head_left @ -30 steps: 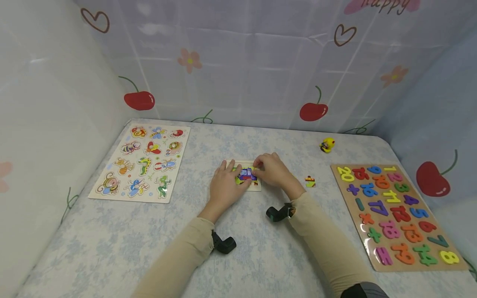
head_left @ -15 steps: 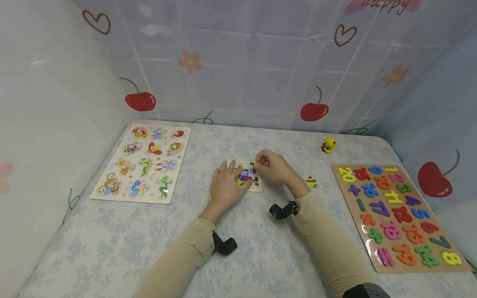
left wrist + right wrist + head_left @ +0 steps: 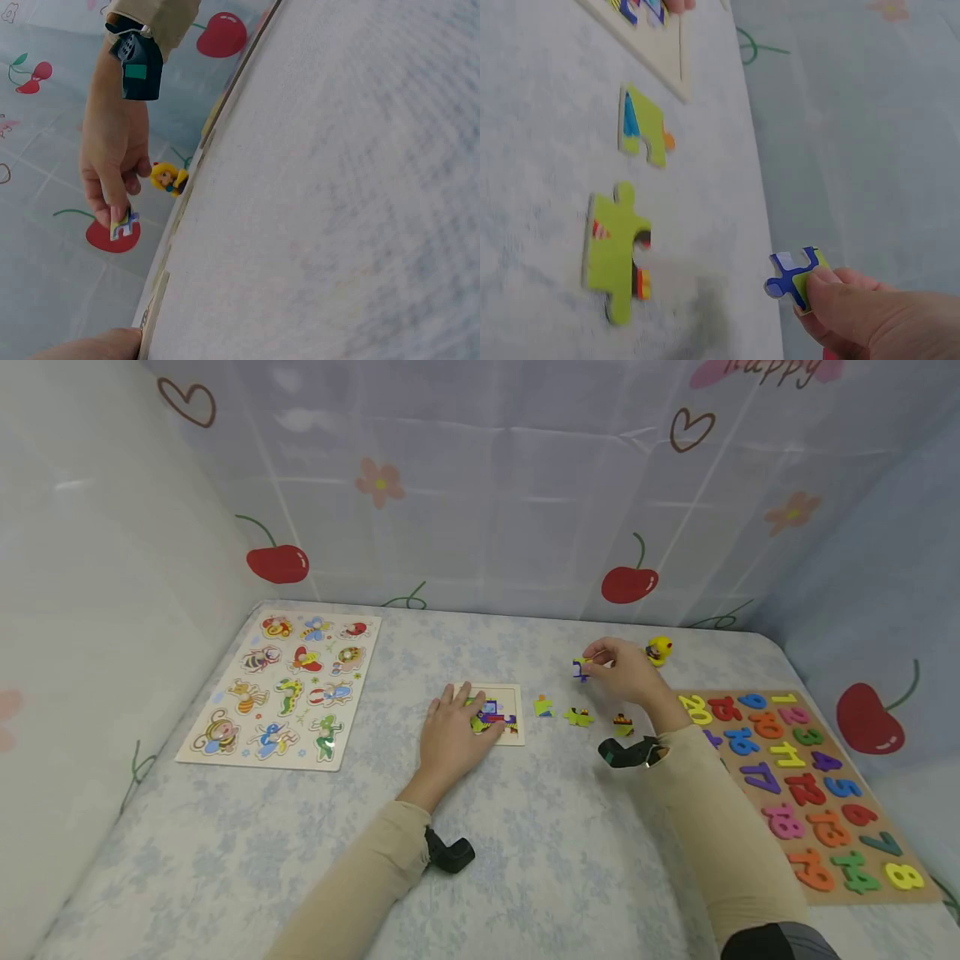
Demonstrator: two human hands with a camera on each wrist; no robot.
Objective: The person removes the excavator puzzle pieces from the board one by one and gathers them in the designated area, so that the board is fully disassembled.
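Note:
My left hand point(image 3: 452, 735) rests with straight fingers on a small jigsaw puzzle board point(image 3: 508, 697), covering its left part. The pieces still in the board show a blue and purple vehicle picture; its upper right is bare wood. Off to the right, my right hand point(image 3: 628, 673) pinches a blue and yellow-green puzzle piece point(image 3: 791, 274) between thumb and fingers, held above the table in the left wrist view. Between board and right forearm lie a green piece with a blue patch point(image 3: 543, 707), a mostly green piece point(image 3: 579, 717) and a green, red and yellow piece point(image 3: 623, 725).
A yellow toy figure point(image 3: 659, 651) stands just behind the right hand. The right forearm passes over a number board point(image 3: 738, 852) at the right. A board of insect pictures point(image 3: 258, 760) lies at the left. Printed curtains point(image 3: 480, 527) enclose the table's back and sides.
My right hand has carried the blue piece from the board's upper right, moving right toward the yellow toy. Two loose pieces behind that hand now show. My left hand has stayed in place.

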